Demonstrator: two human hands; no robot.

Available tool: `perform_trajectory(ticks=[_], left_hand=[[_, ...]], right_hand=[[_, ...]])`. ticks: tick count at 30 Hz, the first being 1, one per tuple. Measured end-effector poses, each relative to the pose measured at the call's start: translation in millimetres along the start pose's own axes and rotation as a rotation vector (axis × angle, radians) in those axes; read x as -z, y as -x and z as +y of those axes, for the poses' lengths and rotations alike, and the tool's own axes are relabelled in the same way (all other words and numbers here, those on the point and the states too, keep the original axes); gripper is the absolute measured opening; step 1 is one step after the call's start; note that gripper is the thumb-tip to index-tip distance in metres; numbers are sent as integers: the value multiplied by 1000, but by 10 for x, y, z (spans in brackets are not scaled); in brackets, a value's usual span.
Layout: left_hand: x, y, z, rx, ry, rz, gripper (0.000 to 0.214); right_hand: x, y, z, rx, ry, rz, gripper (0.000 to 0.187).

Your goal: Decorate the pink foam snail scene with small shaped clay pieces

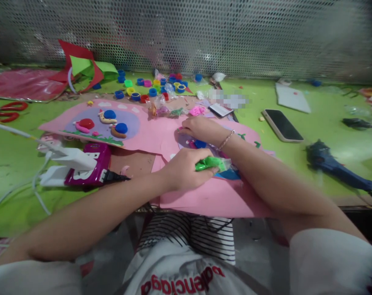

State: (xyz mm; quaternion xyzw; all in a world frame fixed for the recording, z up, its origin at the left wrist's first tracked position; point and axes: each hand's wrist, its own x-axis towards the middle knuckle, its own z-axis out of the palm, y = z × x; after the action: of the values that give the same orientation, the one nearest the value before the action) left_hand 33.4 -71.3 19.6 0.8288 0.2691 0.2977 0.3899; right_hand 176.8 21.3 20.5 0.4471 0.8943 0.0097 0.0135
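My left hand (187, 168) is closed around a bright green lump of modelling clay in a clear wrapper (210, 164), above the lower pink paper (186, 196). Farther forward, my right hand (201, 129) presses its fingertips together against the purple patch on that paper; whatever they pinch is too small to make out. Partly covered by this hand is a clay figure with a blue dome (199, 144). To the left, a second pink sheet (145, 141) carries several clay snails, one with a red shell (86, 123) and others with blue shells (120, 128).
A purple power strip (93, 166) with white plugs and cables stands on the left, near red-handled scissors (9, 111). Several coloured bottle caps (136, 97) and wrapped clay pieces (163, 110) lie behind the papers. A phone (282, 125) and a glue gun (339, 166) rest on the right.
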Motion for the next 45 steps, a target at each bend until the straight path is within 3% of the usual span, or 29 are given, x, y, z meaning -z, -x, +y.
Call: perform_trajectory(ticks=[6, 17, 26, 32, 38, 45], left_hand=[[-1, 3, -9, 3, -14, -5, 14], [-8, -7, -17, -15, -24, 4, 14], [-17, -6, -29, -21, -23, 5, 15], [-16, -12, -33, -39, -20, 18, 14], [-17, -8, -35, -56, -19, 26, 11], [-7, 0, -9, -75, 10, 59, 8]], right_hand=[[11, -25, -2, -58, -11, -11, 39], [-73, -68, 20, -39, 63, -19, 42], [3, -47, -71, -57, 119, -6, 48], [42, -54, -60, -5, 99, -60, 30], [92, -92, -105, -239, -115, -100, 33], [162, -76, -142, -309, -189, -124, 27]])
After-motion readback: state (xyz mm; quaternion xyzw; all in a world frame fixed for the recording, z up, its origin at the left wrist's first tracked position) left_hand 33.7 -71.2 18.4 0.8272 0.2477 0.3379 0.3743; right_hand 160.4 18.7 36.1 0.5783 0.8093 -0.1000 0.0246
